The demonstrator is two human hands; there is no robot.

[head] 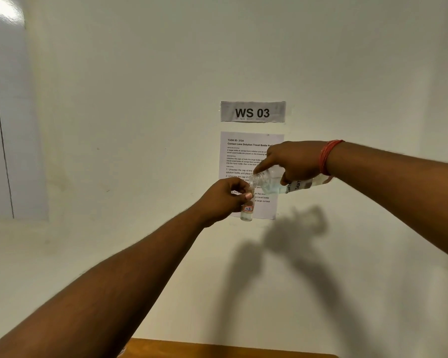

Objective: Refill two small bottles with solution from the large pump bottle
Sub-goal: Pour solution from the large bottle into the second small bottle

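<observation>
Wooden tabletop [217,350] shows only as a strip along the bottom edge of the view, and nothing on it can be seen; both forearms reach out above it toward the wall, where a sheet of instructions [243,156] hangs under a sign [253,112] reading WS 03.

Everything that matters is held in the air, well above the tabletop's far edge. Left hand [224,200] is closed around the upper part of a small bottle [246,211], thumb across the front near its neck. That bottle stands upright, its long axis vertical, a little label marked in red on its side and its bottom hanging free below the fingers. Whether its mouth is fully uncovered I cannot tell, since the fingers hide it.

Right hand [294,161], with red threads [327,157] at the wrist, grips the large bottle [282,183] from above. It lies nearly horizontal, mouth pointing left and slightly down, with no pump or cap on the threaded neck. Clear liquid sits along its lower side.

The pour turns on one relation: the large bottle's open mouth sits just above and slightly right of the small bottle's top, very close, perhaps touching. I judge that a little more tilt would send liquid down into the small bottle, provided the mouths stay lined up; any sideways drift would spill it. A second small bottle is not in view.
</observation>
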